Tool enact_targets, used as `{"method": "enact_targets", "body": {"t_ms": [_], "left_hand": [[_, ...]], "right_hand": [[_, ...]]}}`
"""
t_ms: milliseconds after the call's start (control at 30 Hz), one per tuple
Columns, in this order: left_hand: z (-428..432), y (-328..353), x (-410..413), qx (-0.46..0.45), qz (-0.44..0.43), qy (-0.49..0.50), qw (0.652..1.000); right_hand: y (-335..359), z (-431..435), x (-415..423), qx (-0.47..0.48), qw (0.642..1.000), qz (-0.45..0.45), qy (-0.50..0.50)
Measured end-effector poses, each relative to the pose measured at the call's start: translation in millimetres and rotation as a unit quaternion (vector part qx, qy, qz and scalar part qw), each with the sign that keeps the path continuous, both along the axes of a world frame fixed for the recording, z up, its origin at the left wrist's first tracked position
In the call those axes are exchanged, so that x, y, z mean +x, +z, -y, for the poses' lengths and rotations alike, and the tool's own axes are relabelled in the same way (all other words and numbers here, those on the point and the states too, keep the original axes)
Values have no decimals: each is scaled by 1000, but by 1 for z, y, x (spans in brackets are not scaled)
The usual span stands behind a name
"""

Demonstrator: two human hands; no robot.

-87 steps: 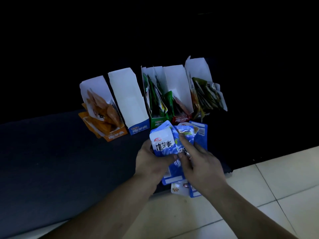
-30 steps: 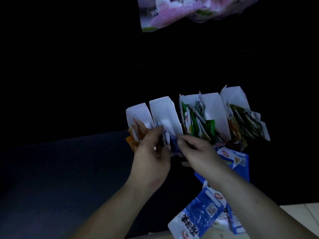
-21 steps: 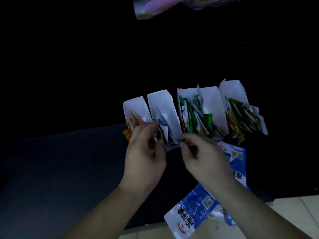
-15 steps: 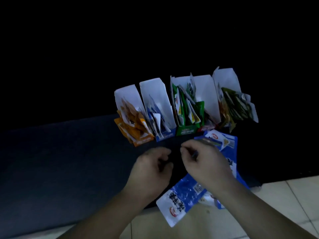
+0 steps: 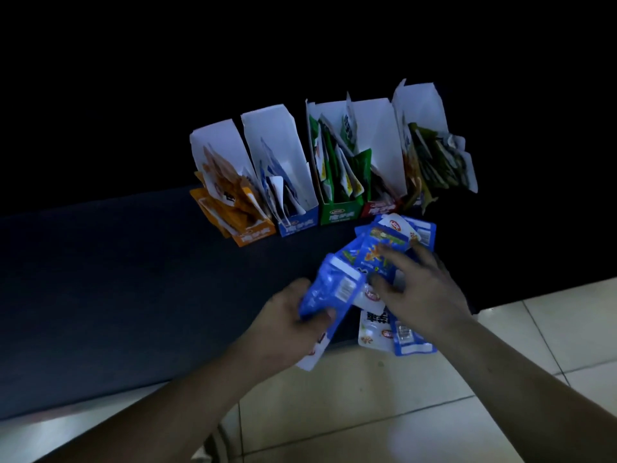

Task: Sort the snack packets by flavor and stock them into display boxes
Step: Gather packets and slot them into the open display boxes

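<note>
Dark room, dark blue worktop. Our left hand grips one blue foil snack packet at the front edge. Our right hand rests on the loose blue packet pile, fingers spread. They look light, floppy and slick, so we'd pinch the sealed edges.

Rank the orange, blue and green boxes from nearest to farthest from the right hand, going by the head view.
1. Green box: middle of the row, up and to the left of the right hand.
2. Blue box: next to the left of the green one.
3. Orange box: left end of the row, farthest.
</note>
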State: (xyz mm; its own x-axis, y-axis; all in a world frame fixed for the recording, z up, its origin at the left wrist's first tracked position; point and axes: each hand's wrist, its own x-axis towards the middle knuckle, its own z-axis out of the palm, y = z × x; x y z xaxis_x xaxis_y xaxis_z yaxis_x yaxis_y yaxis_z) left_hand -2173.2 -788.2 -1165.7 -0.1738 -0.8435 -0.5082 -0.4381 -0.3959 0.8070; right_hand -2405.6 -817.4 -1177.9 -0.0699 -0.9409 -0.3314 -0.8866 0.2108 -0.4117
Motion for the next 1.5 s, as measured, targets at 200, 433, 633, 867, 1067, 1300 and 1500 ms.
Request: {"method": "enact_targets", "body": {"t_ms": [200,433,633,867,1067,1300,1500], "left_hand": [[22,6,-25,11,-77,99,992],[34,-37,-52,-195,173,18,965],[38,-32,-70,-150,187,8,971],[41,-24,-86,-34,131,49,990],[34,-26,-91,-57,125,39,990],[31,-22,-94,-77,34,65,994],[27,-8,-65,-69,-87,98,989]], "right_hand": [[-10,-9,0,-76,994,81,24],[-4,-25,-19,-110,977,141,-120],[1,-27,-9,-74,974,181,-116],[-9,-20,-5,-72,964,204,-157],[-8,-18,-6,-48,951,236,-191],[-7,-18,-3,-59,921,311,-226],[5,-22,19,-32,893,382,-233]]}}
